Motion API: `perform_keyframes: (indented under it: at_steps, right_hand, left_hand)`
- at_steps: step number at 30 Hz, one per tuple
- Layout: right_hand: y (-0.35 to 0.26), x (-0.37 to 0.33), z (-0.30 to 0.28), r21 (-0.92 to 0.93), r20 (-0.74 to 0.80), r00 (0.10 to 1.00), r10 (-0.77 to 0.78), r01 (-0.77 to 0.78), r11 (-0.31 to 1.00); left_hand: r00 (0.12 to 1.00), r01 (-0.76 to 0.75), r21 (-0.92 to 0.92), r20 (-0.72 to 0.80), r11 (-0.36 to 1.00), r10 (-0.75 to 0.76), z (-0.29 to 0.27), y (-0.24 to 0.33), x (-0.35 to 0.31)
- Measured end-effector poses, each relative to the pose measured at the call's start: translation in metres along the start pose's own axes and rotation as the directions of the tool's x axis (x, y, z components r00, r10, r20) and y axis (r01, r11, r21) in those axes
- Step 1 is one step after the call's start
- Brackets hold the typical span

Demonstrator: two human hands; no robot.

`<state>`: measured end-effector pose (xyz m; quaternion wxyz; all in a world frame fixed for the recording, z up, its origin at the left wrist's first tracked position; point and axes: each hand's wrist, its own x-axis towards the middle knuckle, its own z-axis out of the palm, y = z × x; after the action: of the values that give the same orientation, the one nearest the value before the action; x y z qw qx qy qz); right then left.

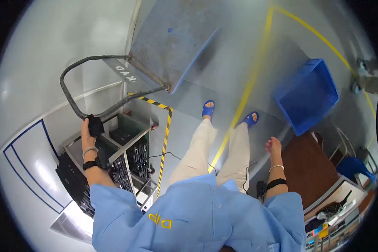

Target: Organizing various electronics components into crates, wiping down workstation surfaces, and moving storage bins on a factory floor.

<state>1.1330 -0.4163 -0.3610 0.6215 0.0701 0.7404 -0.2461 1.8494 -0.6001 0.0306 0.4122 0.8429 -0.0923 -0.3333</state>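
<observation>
My left hand [87,134] is at the outer bar of a trolley's bent metal handle [64,80]. It is closed on a small black cloth-like piece [96,125], which lies against the bar; the piece hides part of the fingers. The handle belongs to a blue flat-bed trolley [168,46], its worn platform stretching away ahead of me. Off to the right, my right hand [274,146] hangs in the air with loosely bent fingers and nothing in it. Nearest to that hand is a brown-topped table [308,174].
A blue plastic crate [308,98] stands at the right. Beside my left arm is a metal rack [130,147] with several black parts. Yellow-black tape [169,126] and a yellow line [252,84] mark the floor. A dark cable [161,155] runs near my legs.
</observation>
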Motion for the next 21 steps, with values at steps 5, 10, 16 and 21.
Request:
perform_keyframes:
  at_steps: [5, 10, 16, 21]
  right_hand:
    - [0.041, -0.052, 0.051, -0.309, 0.092, 0.988, -0.123, 0.145, 0.94]
    - [0.017, -0.112, 0.118, 0.049, 0.174, 0.981, -0.085, 0.078, 0.996]
    - [0.016, -0.081, 0.071, 0.264, -0.07, 0.997, -0.013, 0.031, 0.964]
    - [-0.008, 0.002, 0.042, 0.492, -0.155, 0.988, 0.019, 0.061, 0.868]
  left_hand:
    - [0.948, -0.045, -0.129, 0.306, 0.991, 0.083, -0.004, -0.022, 0.019]
    - [0.971, -0.037, 0.064, 0.24, 0.997, 0.021, -0.003, 0.0, -0.028]
    - [0.877, 0.059, 0.192, 0.458, 0.98, -0.142, 0.0, -0.034, -0.044]
    - [0.962, -0.243, 0.378, 0.213, 0.894, 0.171, 0.047, -0.068, -0.11]
